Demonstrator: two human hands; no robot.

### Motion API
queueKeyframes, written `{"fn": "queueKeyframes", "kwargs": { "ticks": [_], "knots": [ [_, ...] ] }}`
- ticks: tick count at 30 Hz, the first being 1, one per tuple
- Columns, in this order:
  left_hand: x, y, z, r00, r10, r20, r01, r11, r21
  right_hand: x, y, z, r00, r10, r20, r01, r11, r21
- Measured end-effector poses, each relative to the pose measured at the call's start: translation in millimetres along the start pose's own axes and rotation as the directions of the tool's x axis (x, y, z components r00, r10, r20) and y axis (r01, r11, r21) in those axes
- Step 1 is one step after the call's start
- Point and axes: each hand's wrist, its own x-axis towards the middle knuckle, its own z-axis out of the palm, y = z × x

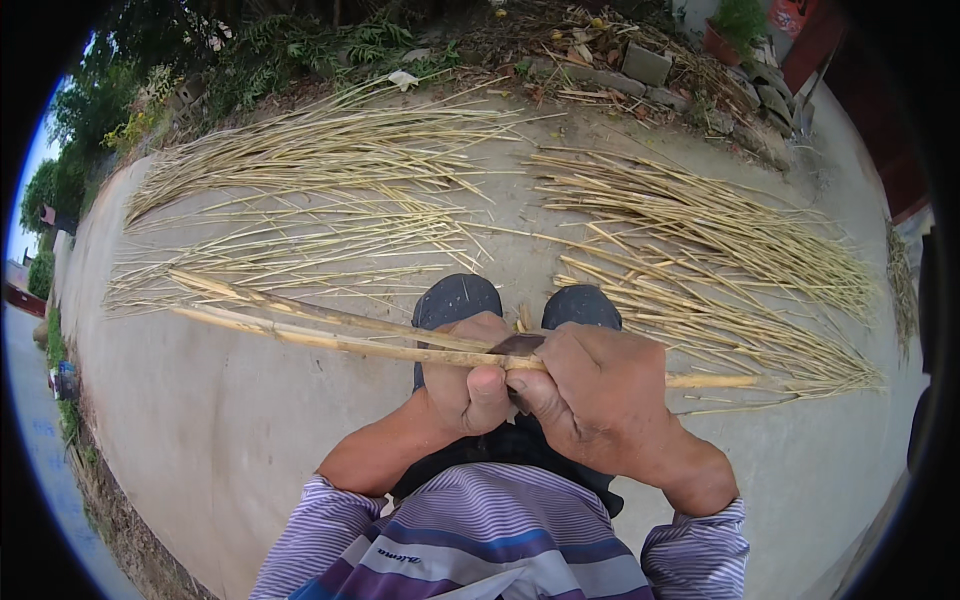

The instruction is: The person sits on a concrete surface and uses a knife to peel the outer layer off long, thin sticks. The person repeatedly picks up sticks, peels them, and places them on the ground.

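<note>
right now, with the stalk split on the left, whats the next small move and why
Probably ease the blade slightly rightward along the stalk: it sits near the fork, two split lengths run off left, the right part looks unsplit, and the left hand grips close by.

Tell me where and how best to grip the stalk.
Likely best: grip the stalk just right of the right hand, coming from the right. It runs single and nearly level there, away from the dark blade; leftward it parts into two strips.
</note>
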Motion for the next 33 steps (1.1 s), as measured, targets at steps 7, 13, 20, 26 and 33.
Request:
{"fn": "queueKeyframes", "kwargs": {
  "ticks": [7, 13, 20, 26, 33],
  "knots": [
    [10, 2, -56, 0.886, -0.211, -0.414, 0.119, 0.964, -0.237, -4, 28, -34, 0.995, 0.046, 0.094, -0.039, 0.996, -0.082],
    [0, -27, -21, 0.928, 0.168, -0.333, -0.003, 0.897, 0.443, 9, 19, 13, 0.999, 0.033, -0.017, -0.032, 0.998, 0.056],
    [6, 2, -62, 0.822, 0.002, -0.570, -0.074, 0.992, -0.104, 3, 26, -14, 0.997, 0.074, -0.001, -0.074, 0.996, 0.057],
    [8, -3, -31, 0.944, -0.010, -0.329, 0.052, 0.992, 0.119, 10, 20, -10, 1.000, 0.001, 0.020, -0.002, 1.000, 0.030],
    [8, -4, -3, 0.978, 0.141, -0.152, -0.116, 0.981, 0.158, 4, 4, -10, 0.995, 0.019, 0.095, -0.019, 1.000, 0.008]
  ]
}}
